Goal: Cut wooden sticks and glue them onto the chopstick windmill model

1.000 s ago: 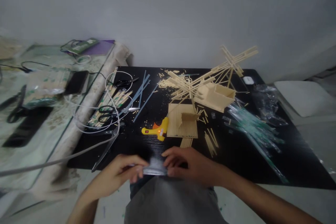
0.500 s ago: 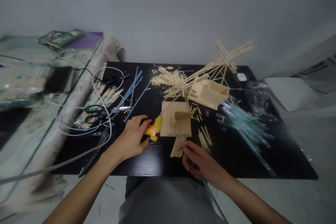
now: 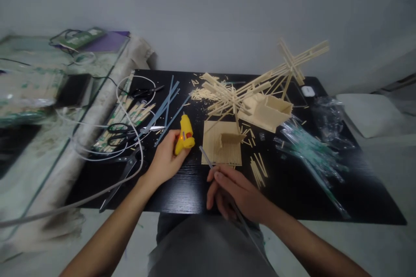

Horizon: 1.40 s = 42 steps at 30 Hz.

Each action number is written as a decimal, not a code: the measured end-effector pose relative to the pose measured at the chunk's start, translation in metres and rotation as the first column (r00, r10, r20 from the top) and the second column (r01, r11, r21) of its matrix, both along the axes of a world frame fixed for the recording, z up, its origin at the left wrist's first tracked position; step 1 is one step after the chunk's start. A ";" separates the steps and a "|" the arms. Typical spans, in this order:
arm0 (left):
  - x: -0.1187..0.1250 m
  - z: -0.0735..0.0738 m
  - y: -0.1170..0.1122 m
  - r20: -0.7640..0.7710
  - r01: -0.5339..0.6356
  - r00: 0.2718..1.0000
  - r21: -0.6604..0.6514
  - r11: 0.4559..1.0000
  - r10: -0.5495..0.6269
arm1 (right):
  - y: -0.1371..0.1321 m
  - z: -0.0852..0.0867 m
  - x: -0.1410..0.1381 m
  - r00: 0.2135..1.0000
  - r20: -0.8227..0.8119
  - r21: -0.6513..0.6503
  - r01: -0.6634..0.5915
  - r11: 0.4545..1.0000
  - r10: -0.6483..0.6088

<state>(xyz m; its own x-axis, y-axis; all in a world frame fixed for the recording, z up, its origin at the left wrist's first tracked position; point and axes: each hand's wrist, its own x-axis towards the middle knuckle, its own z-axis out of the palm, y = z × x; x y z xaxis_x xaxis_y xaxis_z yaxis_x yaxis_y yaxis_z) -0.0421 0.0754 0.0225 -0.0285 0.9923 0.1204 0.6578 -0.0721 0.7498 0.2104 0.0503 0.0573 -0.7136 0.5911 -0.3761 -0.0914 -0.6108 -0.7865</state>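
My left hand (image 3: 169, 156) is wrapped round the handle of a yellow hot glue gun (image 3: 186, 132), nozzle pointing away from me and a small orange light glowing on its side. Between the fingertips of my right hand (image 3: 232, 190) is a long, thin, greyish glue stick (image 3: 207, 157); its far tip reaches toward the gun without touching, and its other end trails down over my lap. Just beyond that hand lies a square panel of wooden sticks (image 3: 211, 138), with a small wooden piece (image 3: 230, 138) standing on it.
Behind the panel stand a stick-built windmill-like frame (image 3: 233, 99) and a wooden box form (image 3: 274, 110). Scissors (image 3: 118, 134), blue strips (image 3: 165, 106) and a white cable (image 3: 130, 117) lie left. Loose sticks (image 3: 256, 171) and plastic packaging (image 3: 308, 151) are right.
My left hand has taken hold of the glue gun, lifted it and turned its nozzle away from me. My right hand has moved left with the glue stick, its tip now nearer the gun.
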 end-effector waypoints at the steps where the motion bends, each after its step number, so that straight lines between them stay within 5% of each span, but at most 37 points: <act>1: 0.004 0.001 0.004 0.021 -0.026 0.999 -0.007 1.000 0.026 | 0.003 0.001 -0.005 1.000 -0.009 0.020 0.002 1.000 -0.002; 11: 0.013 -0.007 0.024 0.087 -0.048 0.995 0.039 0.998 0.045 | 0.015 -0.009 -0.024 0.998 -0.020 0.106 0.061 0.993 -0.059; 24: -0.006 -0.030 0.027 -0.044 -0.044 0.997 0.346 0.937 0.063 | 0.015 -0.019 -0.024 0.990 -0.076 0.070 0.121 0.990 -0.115; 42: 0.003 -0.033 0.022 -0.005 -0.045 0.999 0.347 0.937 0.050 | 0.006 -0.032 -0.046 0.972 -0.105 -0.069 0.204 0.976 -0.211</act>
